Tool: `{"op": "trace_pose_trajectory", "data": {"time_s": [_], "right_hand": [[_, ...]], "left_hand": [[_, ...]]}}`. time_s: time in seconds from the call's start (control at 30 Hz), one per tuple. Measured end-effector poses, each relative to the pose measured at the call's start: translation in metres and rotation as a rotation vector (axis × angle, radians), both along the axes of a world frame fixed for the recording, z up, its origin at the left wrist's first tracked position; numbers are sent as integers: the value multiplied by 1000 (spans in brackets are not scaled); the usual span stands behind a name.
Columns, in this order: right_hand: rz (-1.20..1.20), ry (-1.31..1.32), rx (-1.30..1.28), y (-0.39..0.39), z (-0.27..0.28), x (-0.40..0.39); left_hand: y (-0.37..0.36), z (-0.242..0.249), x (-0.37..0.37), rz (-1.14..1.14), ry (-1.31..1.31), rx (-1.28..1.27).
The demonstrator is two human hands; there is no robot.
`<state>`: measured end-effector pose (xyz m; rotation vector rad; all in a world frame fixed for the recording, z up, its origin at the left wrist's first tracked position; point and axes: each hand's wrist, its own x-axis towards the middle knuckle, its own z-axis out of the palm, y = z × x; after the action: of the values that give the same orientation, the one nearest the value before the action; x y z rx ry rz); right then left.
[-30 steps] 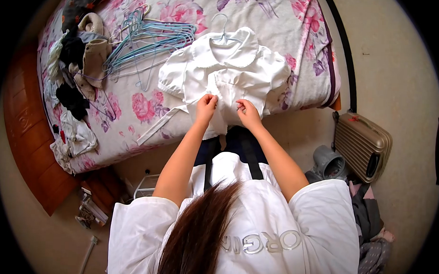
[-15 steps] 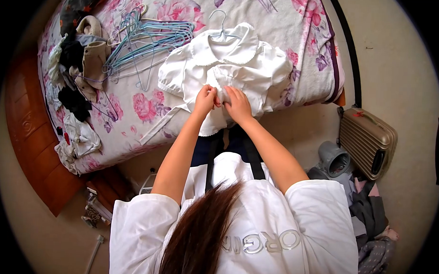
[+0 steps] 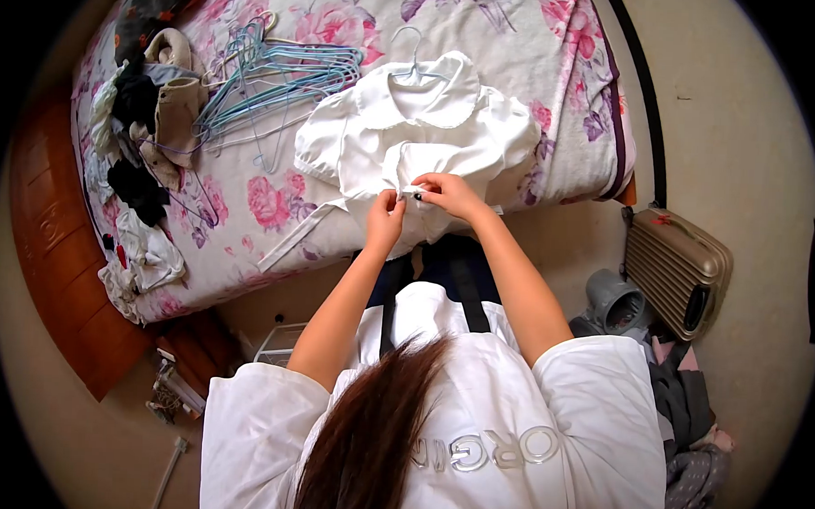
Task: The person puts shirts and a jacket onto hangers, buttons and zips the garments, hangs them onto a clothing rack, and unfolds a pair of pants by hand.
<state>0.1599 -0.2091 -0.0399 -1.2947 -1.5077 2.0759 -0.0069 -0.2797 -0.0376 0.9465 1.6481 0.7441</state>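
A white short-sleeved blouse (image 3: pixel 340 135) with a rounded collar lies on the bed, front up. A light blue hanger (image 3: pixel 414 73) sits inside its neck, hook pointing away from me. Both hands are at the lower front of the blouse. My left hand (image 3: pixel 385 220) pinches the cloth of the front edge between thumb and fingers. Close beside it, my right hand (image 3: pixel 449 195) is closed on the same stretch of cloth, fingertips nearly meeting the left ones. Whether a button is between the fingers is too small to tell. A white tie strap (image 3: pixel 302 236) trails left from the waist.
Several blue and white hangers (image 3: pixel 284 71) lie heaped left of the blouse on the flowered bedspread (image 3: pixel 248 195). Dark, beige and white clothes (image 3: pixel 152 250) are piled along the bed's left side. On the floor at right stand a ribbed suitcase (image 3: pixel 676 273) and a grey cylinder (image 3: pixel 614 299).
Both hands have moved down the blouse front, nearer to me, and still grip cloth. The collar and hanger have shifted slightly toward me.
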Motion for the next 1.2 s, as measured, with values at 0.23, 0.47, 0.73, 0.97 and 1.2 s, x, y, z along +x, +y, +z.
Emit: {"op": "trace_pose_trajectory", "data": {"time_s": [0.23,0.47,0.73,0.97,1.2], "right_hand": [[-7,-403,595,5,20,7],[-13,-569,368,-24,50,-13],[-292,-609,797,-33,28,-28],[-187,-364,618,-22,11,-17],[-270,64,-20,-5,-3,-7]], "left_hand": [[11,7,-14,112,-422,-225],[27,-8,-16,43,-305,-77],[35,23,-4,-200,188,72],[38,34,-7,-268,501,143],[31,42,-4,-286,801,514]]}}
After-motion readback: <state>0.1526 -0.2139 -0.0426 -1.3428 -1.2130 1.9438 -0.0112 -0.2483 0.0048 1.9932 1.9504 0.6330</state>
